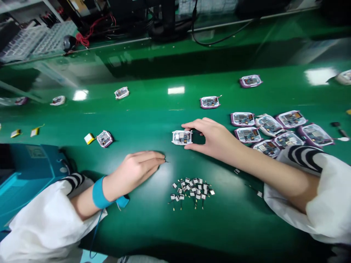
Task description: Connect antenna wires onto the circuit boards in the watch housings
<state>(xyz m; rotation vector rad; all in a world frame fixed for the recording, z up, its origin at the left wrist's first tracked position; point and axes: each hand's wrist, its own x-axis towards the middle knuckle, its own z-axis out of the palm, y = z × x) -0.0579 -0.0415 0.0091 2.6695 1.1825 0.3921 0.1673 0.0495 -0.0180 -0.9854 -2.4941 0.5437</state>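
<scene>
Head cam, fiddly little parts around both grips
Right hand (214,138) looks clamped across the white case (182,137), thumb and finger on opposite edges; an uneven squeeze could twist it loose. Left hand (138,168) has fingers together, thin dark wire (168,161) at the tips, can't tell if pinched, so it might slip. Small silver parts (197,191) bodyward of both grips could scatter if brushed

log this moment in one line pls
right hand: thumb and finger around white case | left hand: fingertips at thin dark wire, grip unclear | silver parts nearer wearer | open cases at right
</scene>
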